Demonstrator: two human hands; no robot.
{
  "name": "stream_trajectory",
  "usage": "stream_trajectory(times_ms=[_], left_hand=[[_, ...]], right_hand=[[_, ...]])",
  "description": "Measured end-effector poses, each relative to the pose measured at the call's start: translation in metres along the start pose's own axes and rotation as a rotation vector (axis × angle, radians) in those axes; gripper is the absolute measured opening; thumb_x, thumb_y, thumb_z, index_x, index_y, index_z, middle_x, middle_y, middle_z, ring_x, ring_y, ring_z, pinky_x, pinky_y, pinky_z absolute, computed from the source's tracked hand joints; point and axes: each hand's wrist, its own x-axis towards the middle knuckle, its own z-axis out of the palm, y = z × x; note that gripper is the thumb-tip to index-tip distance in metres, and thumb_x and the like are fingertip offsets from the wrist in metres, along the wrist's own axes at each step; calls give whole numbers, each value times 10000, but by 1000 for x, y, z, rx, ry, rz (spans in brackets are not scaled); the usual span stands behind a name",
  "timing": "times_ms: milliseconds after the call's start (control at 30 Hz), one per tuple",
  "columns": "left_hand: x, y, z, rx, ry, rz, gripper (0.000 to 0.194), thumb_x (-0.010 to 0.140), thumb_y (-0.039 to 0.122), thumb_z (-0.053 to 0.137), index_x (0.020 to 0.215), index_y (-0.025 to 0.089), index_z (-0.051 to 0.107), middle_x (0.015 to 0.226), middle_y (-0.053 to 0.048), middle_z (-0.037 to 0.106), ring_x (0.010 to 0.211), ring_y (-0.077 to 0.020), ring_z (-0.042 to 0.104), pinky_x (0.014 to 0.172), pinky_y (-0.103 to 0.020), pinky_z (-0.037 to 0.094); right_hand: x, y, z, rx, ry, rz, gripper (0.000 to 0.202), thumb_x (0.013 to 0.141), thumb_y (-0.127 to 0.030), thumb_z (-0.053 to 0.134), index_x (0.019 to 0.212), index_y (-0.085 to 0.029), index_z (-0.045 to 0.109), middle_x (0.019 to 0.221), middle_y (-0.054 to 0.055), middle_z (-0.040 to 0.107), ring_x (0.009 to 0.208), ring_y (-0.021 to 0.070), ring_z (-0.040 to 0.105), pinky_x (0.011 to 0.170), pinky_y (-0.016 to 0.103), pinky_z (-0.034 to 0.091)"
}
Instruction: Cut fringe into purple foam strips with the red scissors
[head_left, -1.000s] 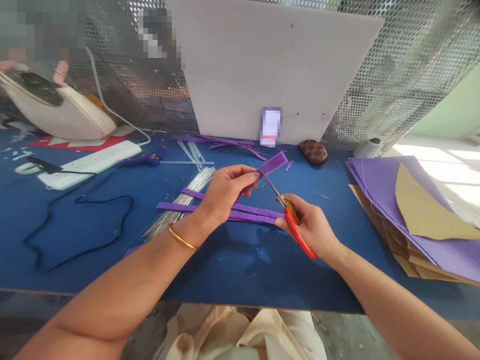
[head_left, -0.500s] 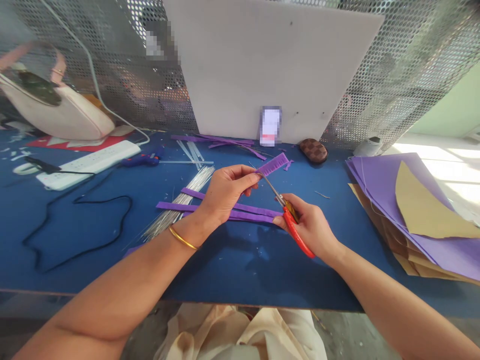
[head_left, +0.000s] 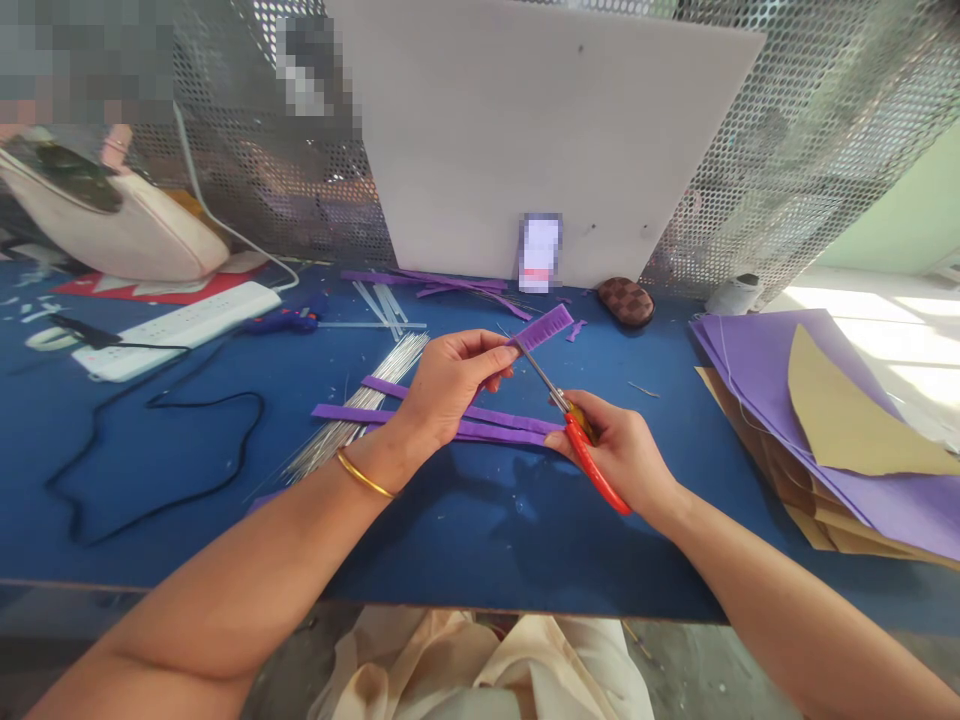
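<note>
Between the thumb and fingers of my left hand is a purple paper strip, its free end pointing up and right with a row of short slits along its lower edge. My right hand grips scissors by their red handles. The blades meet the strip's lower edge close to my left fingertips. Below my hands, long purple strips lie on the blue table, partly behind my left hand. A bundle of thin metal wires rests under their left ends.
At the left are a white power strip, a blue glue gun, a black cord and a pale handbag. A phone leans on the white board. Purple and tan sheets are stacked at the right.
The scissor blades have closed a little at the strip's edge. Both hands stay almost in place, and the strip's free end has shifted slightly left.
</note>
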Motion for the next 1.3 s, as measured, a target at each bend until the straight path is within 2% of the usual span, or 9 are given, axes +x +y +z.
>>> stream_trajectory(times_ms=[333, 567, 733, 900, 1067, 1300], left_hand=[[0, 0, -1, 9, -12, -8, 122, 732, 298, 713, 729, 176, 703, 643, -2, 605, 557, -98, 484, 543, -240, 394], [0, 0, -2, -29, -25, -26, 124, 740, 306, 711, 738, 182, 707, 657, -6, 622, 578, -105, 517, 561, -239, 411], [0, 0, -4, -11, -37, -14, 111, 755, 289, 701, 739, 179, 706, 655, -5, 621, 578, -100, 515, 566, -234, 405], [0, -1, -3, 18, -26, 2, 120, 759, 299, 701, 749, 179, 708, 657, -2, 612, 574, -97, 499, 553, -236, 383], [0, -1, -2, 13, -23, 14, 110, 758, 283, 704, 755, 173, 708, 653, -2, 611, 579, -97, 499, 556, -235, 386], [0, 0, -2, 54, -20, 20, 102, 770, 273, 697, 771, 172, 708, 662, 5, 613, 576, -87, 492, 557, -221, 399]], right_hand=[[1, 1, 0, 43, -2, 16, 406, 765, -440, 690, 1075, -185, 631, 640, -48, 395, 588, 119, 297, 515, 229, 310], [2, 4, 1, 68, 6, 11, 364, 747, -483, 694, 947, -183, 647, 653, -38, 421, 591, 119, 325, 529, 232, 337], [1, 3, 1, 74, 10, 30, 388, 755, -447, 699, 1026, -177, 632, 649, -50, 406, 588, 114, 317, 527, 227, 331], [1, 0, 0, -50, 9, 9, 465, 767, -464, 684, 1127, -184, 591, 652, -53, 440, 584, 119, 347, 534, 227, 344], [1, -2, 0, -110, 6, 13, 476, 778, -495, 664, 1132, -186, 586, 650, -52, 441, 580, 122, 348, 529, 227, 341], [1, -1, 0, -73, -3, 11, 452, 784, -484, 665, 1115, -187, 587, 648, -55, 433, 577, 117, 334, 526, 222, 332]])
